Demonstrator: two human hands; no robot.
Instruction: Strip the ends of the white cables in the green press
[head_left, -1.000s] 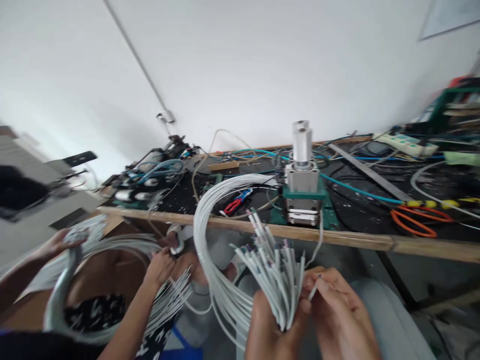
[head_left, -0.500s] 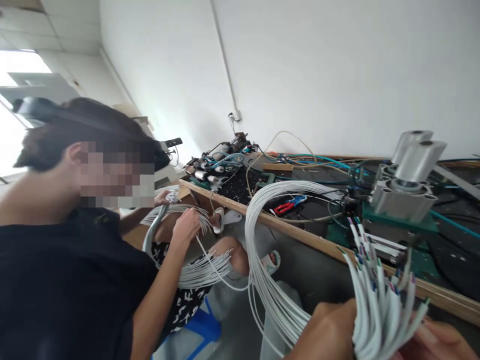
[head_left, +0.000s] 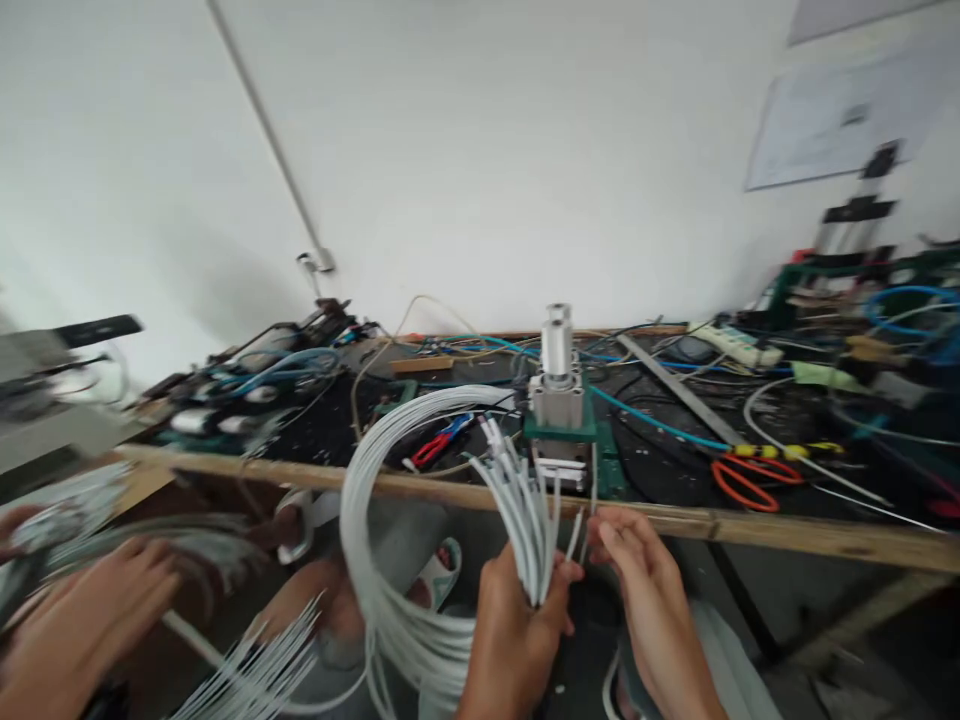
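My left hand (head_left: 517, 625) is wrapped round a bundle of white cables (head_left: 521, 510), whose cut ends fan upward above the fist. Coloured wire tips show at some of those ends. From the bundle, the cables bend round in a large coil (head_left: 361, 510) on the left, over the bench edge and down towards my lap. Just right of the bundle, my right hand (head_left: 637, 575) pinches a single white cable (head_left: 595, 480) between thumb and fingers; its end stands up above them. Behind it on the bench is a metal pneumatic press (head_left: 557, 395) on a green base.
Red-and-blue pliers (head_left: 439, 443) lie on the bench (head_left: 660, 520) behind the coil. Hoses, an orange loop (head_left: 754, 485) and a power strip (head_left: 735, 345) are to the right. At left, a co-worker's hand (head_left: 97, 610) handles more white cables (head_left: 255, 670).
My view has swung right, so the co-worker is mostly out of frame. My hands, low at the right before, now show before the press, the right one apart from the bundle with a single cable.
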